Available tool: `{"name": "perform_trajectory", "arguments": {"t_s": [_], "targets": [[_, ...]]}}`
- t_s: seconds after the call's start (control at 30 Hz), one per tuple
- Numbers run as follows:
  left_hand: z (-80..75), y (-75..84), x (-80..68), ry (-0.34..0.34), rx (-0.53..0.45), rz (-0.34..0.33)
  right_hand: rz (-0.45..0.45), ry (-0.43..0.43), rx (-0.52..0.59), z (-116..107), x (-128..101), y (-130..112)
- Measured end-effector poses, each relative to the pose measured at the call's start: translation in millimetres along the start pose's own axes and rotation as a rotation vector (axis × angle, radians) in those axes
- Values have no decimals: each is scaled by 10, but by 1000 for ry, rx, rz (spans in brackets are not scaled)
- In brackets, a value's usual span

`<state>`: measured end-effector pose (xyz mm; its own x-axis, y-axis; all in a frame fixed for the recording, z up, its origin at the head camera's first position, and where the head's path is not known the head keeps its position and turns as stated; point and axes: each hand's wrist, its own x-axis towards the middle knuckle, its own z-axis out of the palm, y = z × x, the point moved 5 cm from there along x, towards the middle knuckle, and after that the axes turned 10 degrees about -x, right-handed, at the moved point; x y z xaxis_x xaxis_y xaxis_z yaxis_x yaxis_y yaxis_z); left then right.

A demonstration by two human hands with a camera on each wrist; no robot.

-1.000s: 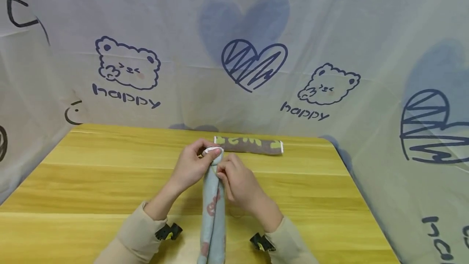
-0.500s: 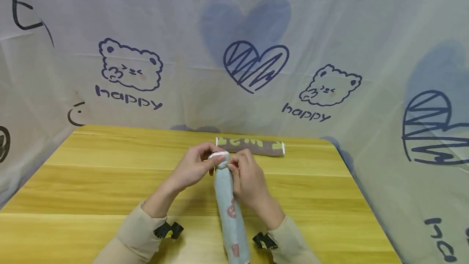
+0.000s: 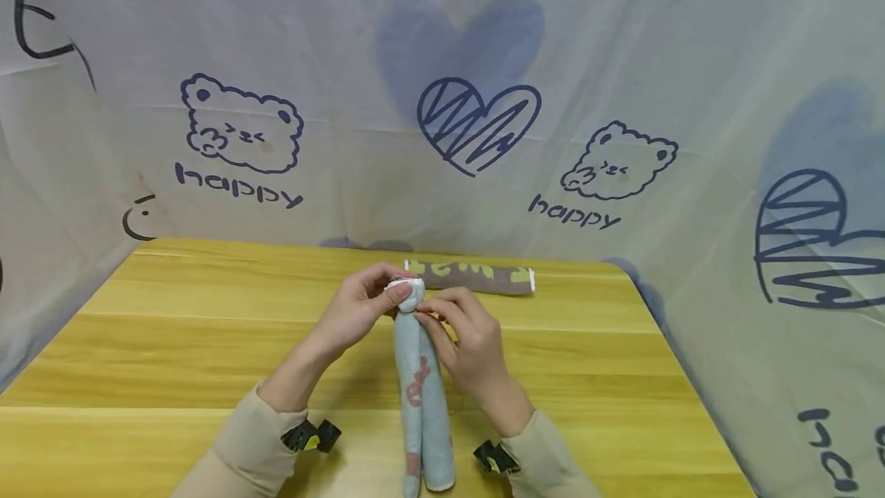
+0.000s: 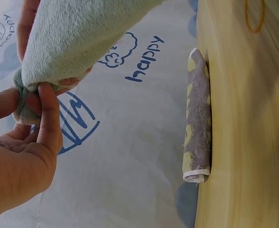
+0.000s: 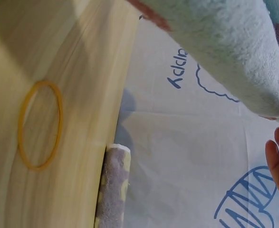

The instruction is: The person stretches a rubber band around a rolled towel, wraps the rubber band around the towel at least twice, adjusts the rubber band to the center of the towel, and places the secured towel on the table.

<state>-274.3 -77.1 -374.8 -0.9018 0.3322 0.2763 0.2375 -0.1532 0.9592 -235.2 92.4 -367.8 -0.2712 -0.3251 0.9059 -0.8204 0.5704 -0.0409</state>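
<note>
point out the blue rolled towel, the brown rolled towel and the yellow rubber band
blue rolled towel (image 3: 422, 390), head view, middle of the roll below the hands
brown rolled towel (image 3: 477, 277), head view, middle of the roll near the table's far edge
yellow rubber band (image 5: 27, 162), right wrist view, lower curve of the loop

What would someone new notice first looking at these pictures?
First, the two hands mid-table: the left hand pinches the bunched top of a rolled light-blue towel, with the right hand at its neck. Behind them, a rolled brown towel with green patches lies along the far edge of the wooden table. A yellow rubber band lies loose on the wood, and a bear-and-heart printed sheet hangs behind.
</note>
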Motion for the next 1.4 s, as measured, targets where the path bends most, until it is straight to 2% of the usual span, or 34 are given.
{"name": "perform_trajectory", "arguments": {"t_s": [0.17,0.3,0.53,0.83,1.1,1.27,1.4], "targets": [[-2,3,-12,18,-1,-24,-55,27,-54,-6,17,-55],[9,-15,-5,47,-18,-42,-54,-21,-106,23,16,-54],[20,-31,-1,74,-39,-76,0,-119,-38,92,-20,11],[18,-6,7,50,-47,-86,53,-29,24,55,-21,53],[30,8,-11,-58,15,-53,-19,12,2,49,-16,16],[28,4,-7,-29,24,-69,-30,16,18,50,-14,27],[44,-6,10,8,50,-82,-31,-73,12,39,13,64]]}}
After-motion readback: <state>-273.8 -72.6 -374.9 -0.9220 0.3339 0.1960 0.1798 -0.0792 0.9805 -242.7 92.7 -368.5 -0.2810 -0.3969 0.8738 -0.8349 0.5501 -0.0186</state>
